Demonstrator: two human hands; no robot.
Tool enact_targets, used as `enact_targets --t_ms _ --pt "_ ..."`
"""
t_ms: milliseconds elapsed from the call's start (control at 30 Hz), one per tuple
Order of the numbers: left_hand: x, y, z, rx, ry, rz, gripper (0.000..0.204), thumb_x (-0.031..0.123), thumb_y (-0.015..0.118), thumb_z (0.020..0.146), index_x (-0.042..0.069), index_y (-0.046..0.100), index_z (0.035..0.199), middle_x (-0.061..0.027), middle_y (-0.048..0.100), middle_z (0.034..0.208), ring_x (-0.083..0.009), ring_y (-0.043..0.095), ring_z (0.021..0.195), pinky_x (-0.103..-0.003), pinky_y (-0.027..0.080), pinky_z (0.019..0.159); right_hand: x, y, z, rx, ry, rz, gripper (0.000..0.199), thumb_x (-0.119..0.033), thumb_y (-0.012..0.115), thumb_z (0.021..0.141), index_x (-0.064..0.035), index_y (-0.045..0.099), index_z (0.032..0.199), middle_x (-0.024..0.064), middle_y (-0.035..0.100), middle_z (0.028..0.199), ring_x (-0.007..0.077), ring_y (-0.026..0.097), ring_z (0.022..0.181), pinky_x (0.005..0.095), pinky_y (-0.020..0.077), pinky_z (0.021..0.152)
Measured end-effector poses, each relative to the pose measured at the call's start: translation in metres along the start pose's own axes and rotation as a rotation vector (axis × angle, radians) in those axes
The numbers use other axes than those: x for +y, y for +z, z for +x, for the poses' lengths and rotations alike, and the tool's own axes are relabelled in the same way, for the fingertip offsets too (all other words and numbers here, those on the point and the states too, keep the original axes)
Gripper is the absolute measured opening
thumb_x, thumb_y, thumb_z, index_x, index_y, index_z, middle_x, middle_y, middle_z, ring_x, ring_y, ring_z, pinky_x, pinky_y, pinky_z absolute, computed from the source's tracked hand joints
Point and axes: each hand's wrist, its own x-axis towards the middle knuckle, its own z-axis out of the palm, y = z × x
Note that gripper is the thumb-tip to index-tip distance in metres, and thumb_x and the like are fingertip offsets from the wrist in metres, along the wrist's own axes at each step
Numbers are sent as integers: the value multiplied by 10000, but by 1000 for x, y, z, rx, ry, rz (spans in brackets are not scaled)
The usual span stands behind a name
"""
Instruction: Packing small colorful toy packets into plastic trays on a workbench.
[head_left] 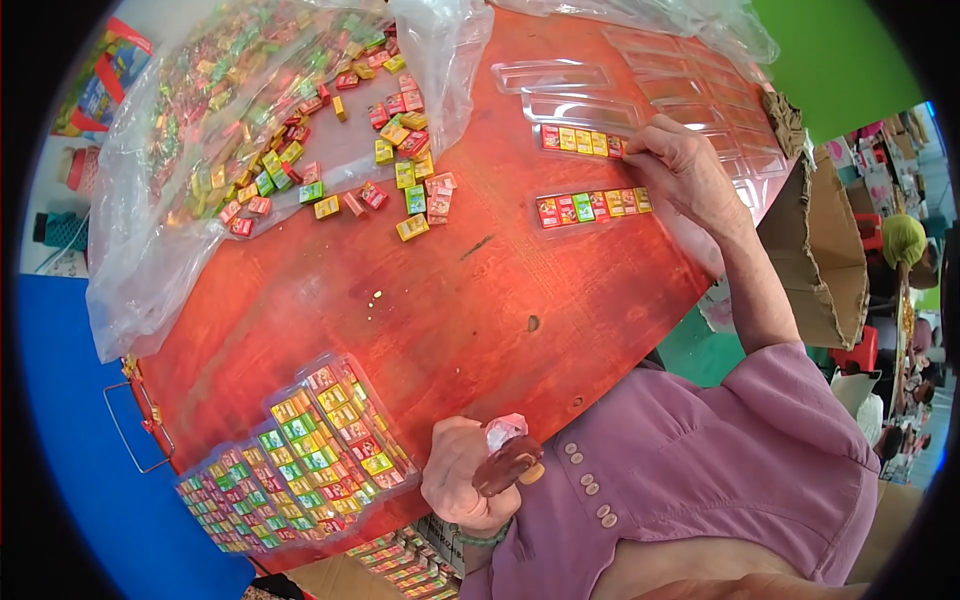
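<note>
Here's the right hand (690, 165), over toward the right end of the red-painted wooden table (450, 320), fingers and thumb drawn narrow at the right end of a clear plastic tray (575, 156). In that tray sits a row of small red and yellow boxes (583, 142); whether the fingertips grip the last box or merely touch it, I cannot tell. Just beside it, nearer the person, lies a second clear tray (575, 230) lined with red, green and yellow boxes. Beyond both, toward the table's far edge, clear empty trays (550, 76) lie flat.

And the left hand (460, 480)? Closed around a brown, chocolate-coated bar (508, 465), with a crumpled pink-and-white wrapper (506, 430) at its top, held by the table's near edge, in front of a mauve button-front top (700, 450). Filled clear trays (408, 476) crowd the near left corner, while loose boxes (413, 200) spill from a big translucent plastic bag (145, 275) at the far left corner.
</note>
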Motion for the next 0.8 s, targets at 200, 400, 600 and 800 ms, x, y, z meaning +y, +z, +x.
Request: enact_targets --t_ms 200,400,600,800 --pt "7 -1 10 -15 17 -42 304 215 701 920 -73 641 995 -170 666 831 -269 633 703 -334 499 598 2 10 -1 43 -64 -15 103 -16 669 852 -7 653 953 126 635 905 326 645 863 388 516 742" --pt "9 3 8 19 -33 -78 304 218 703 919 -69 640 998 -166 664 831 -258 632 699 -320 496 591 4 9 -2 21 -89 -64 116 -32 659 864 -11 660 978 121 646 926 330 641 894 404 525 765" --pt "5 2 8 9 23 -22 259 203 706 907 -46 665 963 -140 672 811 -258 619 694 -327 461 568 -16 -6 7 -31 -132 -151 127 -63 657 879 -9 665 994 125 654 964 329 640 918 413 529 784" --pt "4 1 0 35 4 -45 241 199 717 888 -33 660 925 -131 665 812 -266 613 710 -351 465 609 -90 15 47 -108 -346 45 222 -95 665 889 -19 641 1096 138 645 1019 357 629 942 440 524 780"
